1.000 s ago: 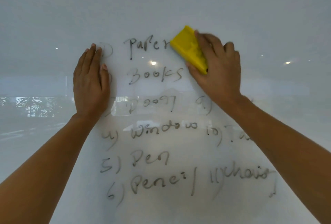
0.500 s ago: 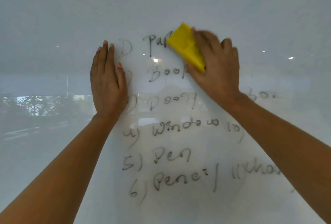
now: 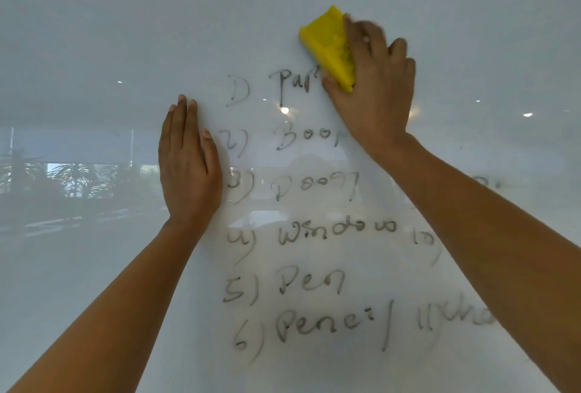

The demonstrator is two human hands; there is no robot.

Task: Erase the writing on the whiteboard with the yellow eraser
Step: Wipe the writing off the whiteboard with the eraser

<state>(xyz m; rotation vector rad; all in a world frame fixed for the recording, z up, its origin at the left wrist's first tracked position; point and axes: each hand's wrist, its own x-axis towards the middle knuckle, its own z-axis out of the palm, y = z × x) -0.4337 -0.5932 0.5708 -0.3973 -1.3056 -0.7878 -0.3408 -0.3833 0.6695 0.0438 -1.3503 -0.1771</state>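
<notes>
Right hand (image 3: 374, 84) grips yellow eraser (image 3: 328, 43) above the writing (image 3: 308, 235); left hand (image 3: 188, 166) lies flat, released, on whiteboard (image 3: 94, 31).

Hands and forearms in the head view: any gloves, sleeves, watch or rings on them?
Neither. The left hand and right hand are bare, no gloves or rings visible. Both forearms are uncovered down to the frame edge, with no sleeve cuff, watch or band. Fingernails look short and unpainted.

Reflections of the room are showing faintly in a glossy surface: palm-like plants (image 3: 78, 179) and a bright window (image 3: 59, 169) are glimmering left of the hands, while small ceiling lights (image 3: 527, 114) are glinting between and right of them.
</notes>
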